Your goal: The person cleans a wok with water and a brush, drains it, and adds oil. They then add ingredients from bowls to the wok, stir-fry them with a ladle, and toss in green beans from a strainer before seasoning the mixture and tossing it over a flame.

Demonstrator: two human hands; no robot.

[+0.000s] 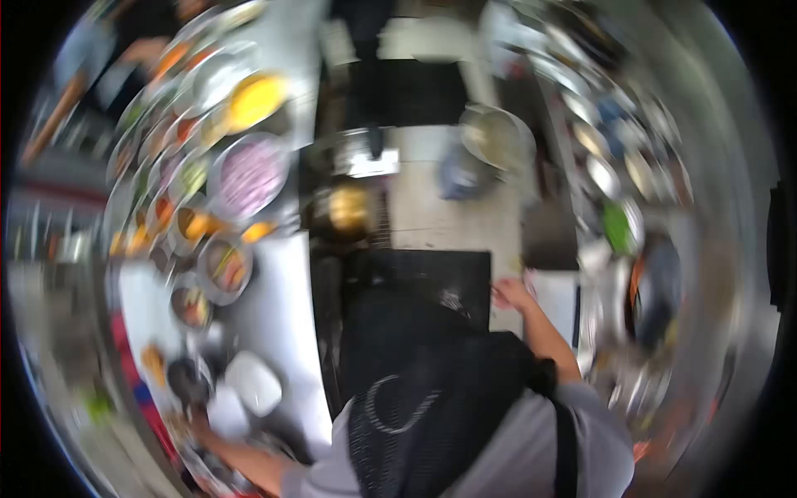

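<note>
One large bowl of purple pieces [249,176] stands on the steel counter [278,332] and serves as landmark; the left hand [198,425] is on the wearer's side of it, at the near edge of a dark bowl [189,380], its fingers too blurred to tell whether they clamp the rim or merely touch; a white container [253,382] sits near that dark bowl, also nearer the wearer than the landmark; a bowl of mixed pieces [224,267] lies just on the landmark's near side, a yellow-filled bowl [257,101] just beyond it; the right hand [510,293] is well to the landmark's right, near a pale board [554,299], fingers partly bent, and whether they pinch anything cannot be told.
</note>
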